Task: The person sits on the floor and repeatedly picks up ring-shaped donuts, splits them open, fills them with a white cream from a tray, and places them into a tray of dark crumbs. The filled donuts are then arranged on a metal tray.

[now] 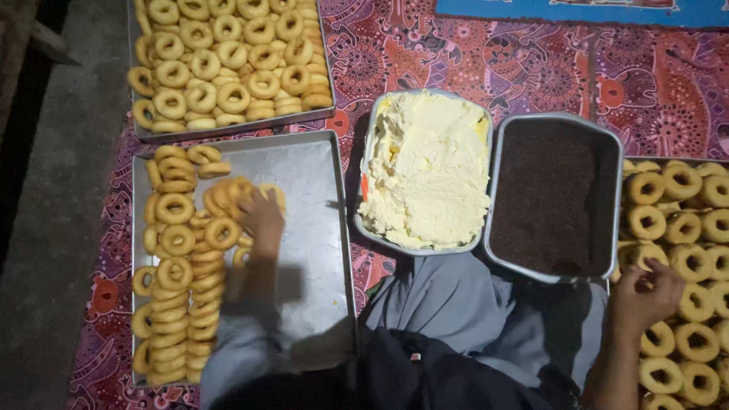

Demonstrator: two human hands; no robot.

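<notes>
We see a red patterned cloth point(547, 68) spread over the floor, carrying everything. On it lie a metal tray point(319, 228) half stacked with ring doughnuts, a second tray point(228, 130) heaped full above it, a tub of pale cream point(425, 167), a tin of dark sprinkles point(554, 197) beside it, and another doughnut tray point(683, 161) at the far right.

far tray: rectangular metal tray point(135, 114) heaped with golden ring doughnuts, at the upper left
cream tub: rounded metal tub point(367, 152) full of pale yellow cream, middle
sprinkle tub: rounded grey metal tub point(616, 197) of dark brown sprinkles, touching the cream tub's right side
cloth: red patterned cloth point(531, 68) beneath everything
floor: grey concrete floor point(53, 228), left
</notes>
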